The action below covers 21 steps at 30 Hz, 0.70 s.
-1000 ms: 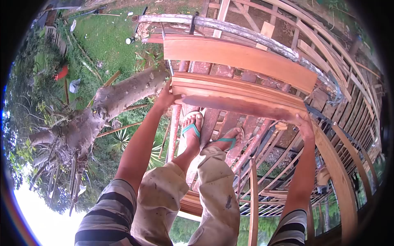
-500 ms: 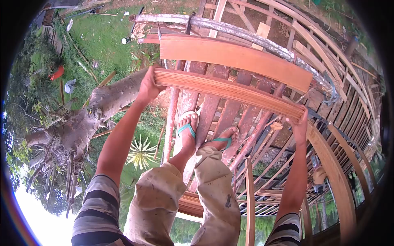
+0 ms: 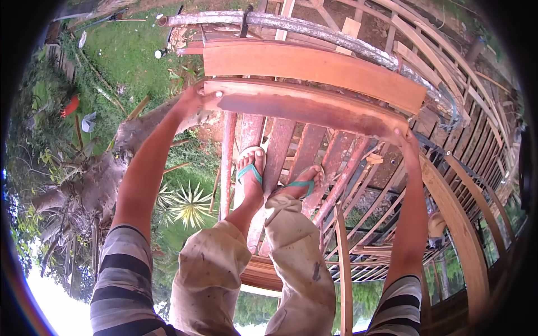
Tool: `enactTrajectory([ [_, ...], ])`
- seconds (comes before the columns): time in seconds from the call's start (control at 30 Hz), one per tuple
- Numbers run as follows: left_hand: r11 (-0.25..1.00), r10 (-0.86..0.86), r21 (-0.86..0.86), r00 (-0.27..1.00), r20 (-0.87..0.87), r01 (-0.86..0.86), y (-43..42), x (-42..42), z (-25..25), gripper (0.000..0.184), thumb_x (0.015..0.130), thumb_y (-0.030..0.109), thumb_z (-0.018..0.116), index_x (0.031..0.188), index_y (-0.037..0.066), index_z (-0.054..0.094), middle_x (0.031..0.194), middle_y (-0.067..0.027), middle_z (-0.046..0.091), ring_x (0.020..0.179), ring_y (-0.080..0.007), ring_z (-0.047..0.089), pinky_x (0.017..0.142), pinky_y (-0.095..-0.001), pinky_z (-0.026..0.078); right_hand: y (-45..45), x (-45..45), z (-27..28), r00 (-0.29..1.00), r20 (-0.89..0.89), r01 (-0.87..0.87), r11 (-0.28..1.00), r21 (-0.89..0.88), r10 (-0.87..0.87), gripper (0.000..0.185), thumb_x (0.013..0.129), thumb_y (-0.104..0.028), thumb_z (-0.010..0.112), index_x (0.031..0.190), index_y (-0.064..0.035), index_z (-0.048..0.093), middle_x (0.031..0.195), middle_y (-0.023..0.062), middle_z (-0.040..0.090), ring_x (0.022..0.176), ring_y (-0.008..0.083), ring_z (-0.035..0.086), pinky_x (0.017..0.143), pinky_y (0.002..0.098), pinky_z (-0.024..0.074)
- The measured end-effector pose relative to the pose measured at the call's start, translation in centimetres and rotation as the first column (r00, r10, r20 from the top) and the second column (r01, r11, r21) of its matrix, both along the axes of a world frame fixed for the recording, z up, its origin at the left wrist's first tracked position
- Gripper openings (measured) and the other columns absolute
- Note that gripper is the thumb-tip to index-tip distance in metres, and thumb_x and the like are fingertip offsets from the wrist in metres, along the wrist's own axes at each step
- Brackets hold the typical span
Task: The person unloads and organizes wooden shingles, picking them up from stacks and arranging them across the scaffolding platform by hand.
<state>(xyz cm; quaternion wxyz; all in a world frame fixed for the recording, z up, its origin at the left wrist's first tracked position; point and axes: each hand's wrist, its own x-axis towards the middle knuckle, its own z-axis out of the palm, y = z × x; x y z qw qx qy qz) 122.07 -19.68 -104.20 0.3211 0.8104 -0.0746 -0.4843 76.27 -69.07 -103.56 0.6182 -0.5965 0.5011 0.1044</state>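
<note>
A long stack of thin wooden boards (image 3: 305, 110) stretches across in front of me, held level by both hands, its face turned up and stained dark over much of its length. My left hand (image 3: 198, 101) is closed on the left end, thumb on the face. At the opposite end my right hand (image 3: 409, 145) grips the boards, its thumb also on the face. Just beyond lies a wide reddish-brown board (image 3: 308, 66), close to the stack's far edge.
My sandalled feet (image 3: 250, 163) stand on narrow reddish planks (image 3: 278, 137) with gaps between them, high above the ground. A whitish pole (image 3: 314, 35) runs beyond the boards. A tree trunk (image 3: 101, 176) is at left, a wooden post (image 3: 343, 269) and open roof-like framing at right. More boards (image 3: 261, 273) lie behind my legs.
The stack has rolled in my hands: its layered edge faced me before, and now its stained face does. Both hands keep their hold at the ends, and the view has shifted slightly.
</note>
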Motion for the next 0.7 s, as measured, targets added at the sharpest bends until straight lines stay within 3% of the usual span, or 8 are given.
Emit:
enactTrajectory([
  [0.2,0.942,0.324,-0.015,0.924,-0.203,-0.334,-0.6,-2.4,0.3,0.076,0.086,0.032,0.082,0.144,-0.002,0.047,0.135,-0.018,0.061,0.123,-0.0235,0.059,0.107,-0.0375,0.044,0.5,0.8,1.1,0.997,-0.072,0.005,0.997,-0.08,-0.011,0.059,0.098,-0.038,0.067,0.141,-0.0006,0.051,0.133,0.0114,0.061,0.123,0.0216,0.056,0.106,0.0372,0.0411],
  [0.33,0.766,0.642,-0.103,0.762,0.078,-0.635,3.2,-7.8,-1.6,0.074,0.096,0.046,0.065,0.146,-0.004,0.042,0.148,-0.021,0.049,0.136,-0.0297,0.045,0.113,-0.0448,0.035,5.2,-2.9,1.0,0.987,-0.114,0.044,0.868,-0.494,-0.115,0.062,0.102,-0.04,0.055,0.148,-0.0002,0.042,0.145,0.0199,0.051,0.133,0.0313,0.05,0.112,0.0413,0.0371],
  [0.37,0.775,0.609,0.179,0.792,0.042,-0.606,2.7,-9.6,4.6,0.077,0.098,0.05,0.06,0.149,-0.004,0.038,0.149,-0.0231,0.048,0.138,-0.0313,0.045,0.115,-0.042,0.034,7.4,-5.6,1.1,0.978,-0.208,-0.091,0.85,-0.518,-0.022,0.059,0.104,-0.04,0.051,0.147,0.0001,0.043,0.143,0.0221,0.052,0.132,0.0336,0.051,0.111,0.0421,0.0375],
  [0.43,0.887,0.287,0.32,0.941,0.178,-0.331,7.8,-17.3,5.0,0.079,0.096,0.05,0.062,0.149,-0.004,0.039,0.147,-0.0275,0.049,0.14,-0.0379,0.046,0.115,-0.042,0.036,12.0,-13.7,1.5,0.709,-0.509,-0.521,0.849,0.089,0.489,0.072,0.101,-0.057,0.047,0.158,-0.0165,0.032,0.155,0.0086,0.04,0.14,0.0324,0.04,0.107,0.0553,0.0414],
  [0.57,0.918,0.025,0.366,0.899,-0.438,0.153,14.3,-30.1,17.2,0.087,0.09,0.045,0.07,0.157,0.005,0.031,0.146,-0.0274,0.051,0.135,-0.0381,0.051,0.111,-0.0421,0.042,30.3,-16.9,16.4,0.761,-0.498,0.039,0.737,0.675,0.417,0.072,0.101,-0.05,0.05,0.16,-0.014,0.029,0.159,0.0065,0.036,0.138,0.0283,0.041,0.097,0.0523,0.0495],
  [0.63,0.837,0.485,0.179,0.55,-0.68,-0.517,17.8,-38.5,18.7,0.075,0.098,0.046,0.057,0.155,0.003,0.034,0.155,-0.026,0.04,0.14,-0.0365,0.045,0.114,-0.0397,0.038,33.6,-15.8,22.2,0.715,-0.52,0.07,0.693,0.718,0.467,0.066,0.101,-0.048,0.05,0.155,-0.0117,0.036,0.153,0.0076,0.042,0.134,0.0272,0.046,0.097,0.0491,0.0499],
  [0.67,0.772,0.533,0.129,0.523,-0.665,-0.622,19.2,-40.8,18.8,0.069,0.099,0.047,0.053,0.15,0.002,0.043,0.155,-0.0248,0.04,0.138,-0.0369,0.047,0.114,-0.0399,0.038,34.0,-15.2,24.5,0.688,-0.534,0.061,0.694,0.718,0.492,0.064,0.101,-0.047,0.051,0.152,-0.0105,0.039,0.15,0.0081,0.046,0.131,0.0267,0.048,0.097,0.0475,0.0502],
  [0.7,0.934,0.298,0.023,0.742,-0.6,-0.356,19.5,-39.9,19.6,0.065,0.099,0.046,0.053,0.147,0.003,0.046,0.152,-0.024,0.043,0.137,-0.0364,0.047,0.114,-0.0399,0.038,33.5,-14.3,26.1,0.662,-0.547,0.045,0.701,0.712,0.513,0.061,0.101,-0.046,0.051,0.15,-0.0093,0.042,0.147,0.0087,0.049,0.129,0.0262,0.051,0.097,0.0458,0.0504],
])
